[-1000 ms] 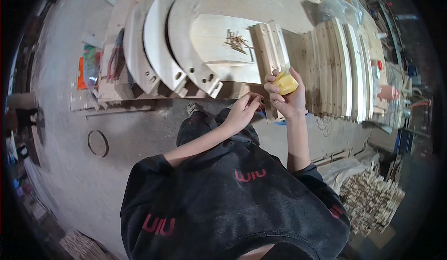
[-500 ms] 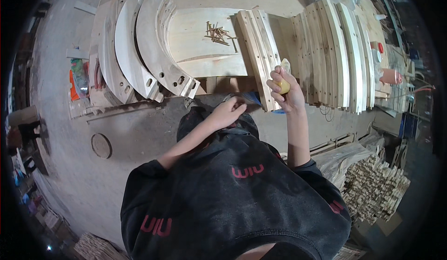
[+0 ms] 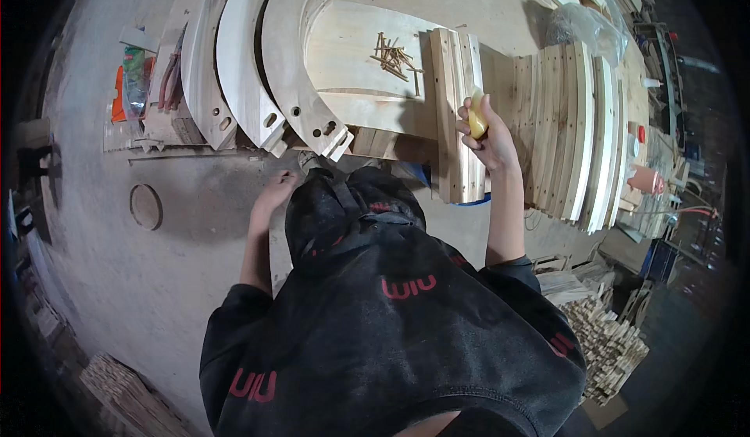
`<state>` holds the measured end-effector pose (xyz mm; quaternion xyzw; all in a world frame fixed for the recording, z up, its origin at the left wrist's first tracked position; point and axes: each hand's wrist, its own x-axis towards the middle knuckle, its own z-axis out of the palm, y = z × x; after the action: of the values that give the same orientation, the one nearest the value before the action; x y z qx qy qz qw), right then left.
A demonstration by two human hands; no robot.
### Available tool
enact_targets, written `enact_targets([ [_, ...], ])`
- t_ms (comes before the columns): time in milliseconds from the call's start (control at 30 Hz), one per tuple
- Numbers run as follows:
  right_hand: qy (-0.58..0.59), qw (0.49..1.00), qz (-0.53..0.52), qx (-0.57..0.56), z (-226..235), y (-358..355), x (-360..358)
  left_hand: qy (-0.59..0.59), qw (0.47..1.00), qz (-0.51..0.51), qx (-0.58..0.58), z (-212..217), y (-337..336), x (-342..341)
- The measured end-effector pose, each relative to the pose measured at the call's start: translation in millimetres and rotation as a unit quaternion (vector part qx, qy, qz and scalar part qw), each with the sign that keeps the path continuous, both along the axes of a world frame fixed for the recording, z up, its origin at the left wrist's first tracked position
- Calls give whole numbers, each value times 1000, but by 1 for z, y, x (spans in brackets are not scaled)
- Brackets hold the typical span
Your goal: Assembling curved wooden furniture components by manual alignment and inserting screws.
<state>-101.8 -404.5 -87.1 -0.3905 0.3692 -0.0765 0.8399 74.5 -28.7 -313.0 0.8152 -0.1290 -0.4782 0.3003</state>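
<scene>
My right hand (image 3: 494, 141) is wrapped round a small yellow squeeze bottle (image 3: 477, 123), its pale tip pointing up. Hand and bottle are over a few narrow wooden strips (image 3: 448, 109) lying side by side across the table's front edge. Low by my left thigh, short of the table, is my left hand (image 3: 275, 190). Its fingers are curled in, and whatever they may hold is hidden. A loose pile of brass-coloured screws (image 3: 396, 58) lies on a pale wooden board (image 3: 351, 46) left of the strips.
Curved wooden pieces with holes (image 3: 291, 54) stand in a row at the left. Several more strips (image 3: 551, 140) are stacked at the right, near a pink bottle (image 3: 646, 179) and a clear plastic bag (image 3: 587, 32). A round disc (image 3: 146, 206) lies on the floor; bundled sticks (image 3: 605, 347) are at lower right.
My left hand has moved left and down, from before my lap to beside my thigh. My right hand keeps the squeeze bottle over the strips. The view has shifted, so the table sits differently.
</scene>
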Motion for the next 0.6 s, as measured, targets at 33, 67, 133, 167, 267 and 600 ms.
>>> enact_targets([
  [33, 3, 1000, 8, -3, -4, -4, 5, 3, 1000, 8, -3, -36, 23, 1],
  [67, 25, 999, 29, -34, -6, -7, 10, 42, 997, 61, -8, -69, 48, -2],
  [133, 53, 995, 44, -67, -10, -17, 17, 89, 990, 108, -16, -85, 62, -10],
  [167, 75, 992, 42, -88, -11, -21, 22, 139, 975, 171, 21, -81, 68, -14],
  [267, 112, 982, 68, -133, -14, -40, 37, 196, 944, 253, 82, -102, 101, -33],
  [600, 305, 837, 193, -410, -25, -90, 95, 190, 921, 327, 91, -134, 148, -65],
])
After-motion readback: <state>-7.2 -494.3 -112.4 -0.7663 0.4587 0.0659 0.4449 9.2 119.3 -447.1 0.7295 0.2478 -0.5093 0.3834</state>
